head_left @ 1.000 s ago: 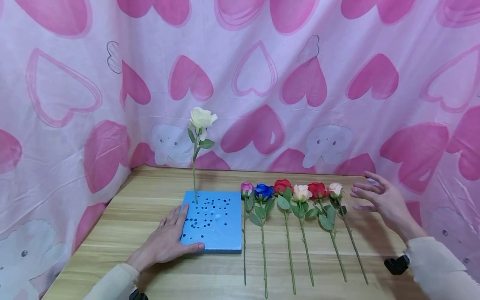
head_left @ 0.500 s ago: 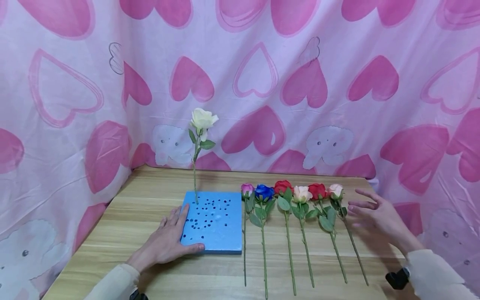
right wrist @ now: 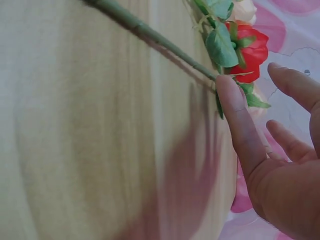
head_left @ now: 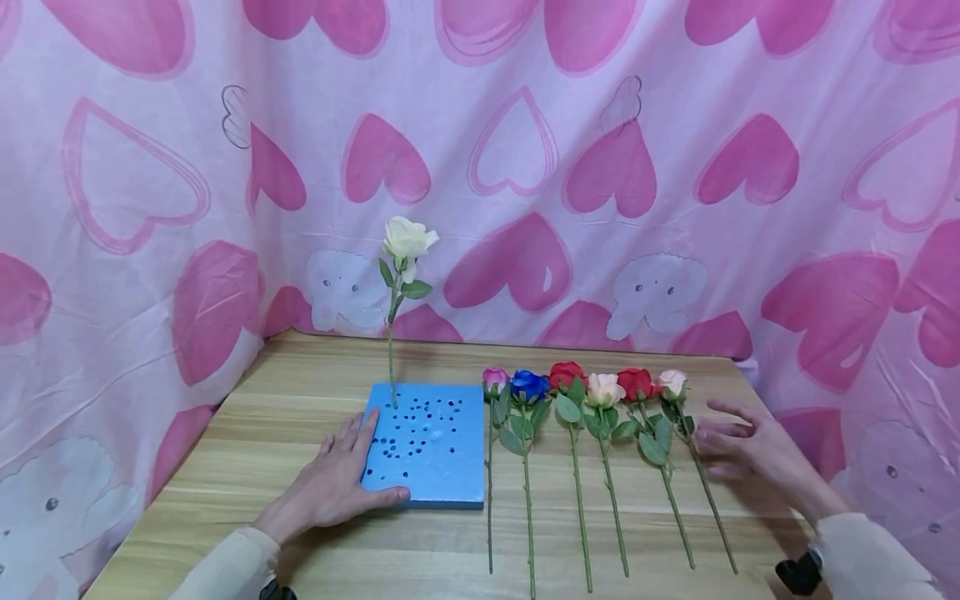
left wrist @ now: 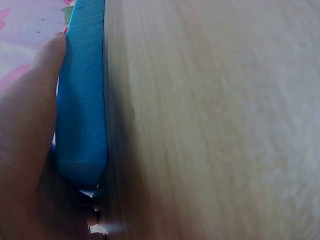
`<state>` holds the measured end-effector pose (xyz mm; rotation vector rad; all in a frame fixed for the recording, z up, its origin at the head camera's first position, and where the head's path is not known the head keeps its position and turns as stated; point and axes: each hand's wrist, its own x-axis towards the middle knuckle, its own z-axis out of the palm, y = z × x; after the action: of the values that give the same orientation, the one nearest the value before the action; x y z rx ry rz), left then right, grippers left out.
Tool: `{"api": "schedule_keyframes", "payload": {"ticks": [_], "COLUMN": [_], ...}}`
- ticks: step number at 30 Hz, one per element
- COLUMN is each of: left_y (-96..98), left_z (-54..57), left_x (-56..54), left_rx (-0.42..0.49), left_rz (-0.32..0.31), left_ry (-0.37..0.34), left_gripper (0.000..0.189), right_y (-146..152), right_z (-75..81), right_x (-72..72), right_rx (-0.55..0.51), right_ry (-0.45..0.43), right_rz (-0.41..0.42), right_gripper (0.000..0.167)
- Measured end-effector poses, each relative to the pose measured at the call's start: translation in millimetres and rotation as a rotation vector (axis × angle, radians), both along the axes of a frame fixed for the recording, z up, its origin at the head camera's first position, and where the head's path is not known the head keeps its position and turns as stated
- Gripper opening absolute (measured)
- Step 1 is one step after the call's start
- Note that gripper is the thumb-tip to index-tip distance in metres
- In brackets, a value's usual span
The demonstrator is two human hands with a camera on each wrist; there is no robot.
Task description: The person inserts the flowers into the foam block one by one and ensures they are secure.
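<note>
A blue foam block [head_left: 427, 483] with many small holes in its top lies on the table, and a white rose [head_left: 408, 238] stands upright in a hole near its back left corner. My left hand [head_left: 337, 479] rests against the block's front left corner, thumb along the front edge, fingers along the left side. The left wrist view shows the blue block [left wrist: 82, 95] beside that thumb. My right hand [head_left: 750, 442] hovers right beside the rightmost pale pink rose [head_left: 672, 382], fingers spread and holding nothing. In the right wrist view the thumb [right wrist: 232, 95] overlaps that rose's stem [right wrist: 150, 34].
To the left of that rose lie a red rose [head_left: 636, 383], a peach rose [head_left: 603, 388], another red rose [head_left: 566, 376], a blue rose [head_left: 529, 386] and a purple rose [head_left: 495, 380], stems toward me. A pink heart-patterned curtain [head_left: 517, 142] surrounds the wooden table [head_left: 255, 417].
My right hand has come down and slightly left, closer to the rightmost pale pink rose. The left hand stays on the foam block.
</note>
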<state>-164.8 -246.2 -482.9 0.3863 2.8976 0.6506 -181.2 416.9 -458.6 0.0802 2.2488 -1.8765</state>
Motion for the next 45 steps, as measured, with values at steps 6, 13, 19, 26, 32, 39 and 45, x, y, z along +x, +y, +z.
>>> {"api": "schedule_keyframes", "payload": {"ticks": [6,13,19,26,32,39,45], "left_y": [-0.5,-0.3,1.0,0.9,-0.1,0.5,0.9], "left_z": [-0.5,-0.1,0.1,-0.9,-1.4,-0.6,0.5], "left_x": [-0.5,-0.4,-0.3,-0.8,-0.7,-0.4,0.0], "left_rx": [0.003,0.009,0.013,0.01,0.013,0.022,0.018], "left_rz": [0.003,0.004,0.007,0.003,0.008,0.009,0.012], "left_ry": [-0.01,-0.009,-0.013,-0.013,-0.02,-0.023,-0.022], "left_gripper": [0.145,0.145,0.145,0.145,0.145,0.145,0.144], "right_y": [-1,-5,-6,-10,-11,-12,-12], "right_z": [-9.0,-7.2,-8.0,-11.2,-10.5,-11.8,-14.2], "right_x": [1.0,2.6,0.1,-2.9,-5.7,-6.9,-8.4], "right_rx": [0.07,0.105,0.17,0.239,0.267,0.3,0.331], "right_ry": [-0.037,-0.1,-0.114,-0.11,-0.116,-0.12,-0.122], "right_rz": [-0.002,-0.013,-0.007,-0.012,-0.014,-0.022,-0.033], "right_gripper": [0.084,0.084,0.083,0.084,0.085,0.081,0.077]}}
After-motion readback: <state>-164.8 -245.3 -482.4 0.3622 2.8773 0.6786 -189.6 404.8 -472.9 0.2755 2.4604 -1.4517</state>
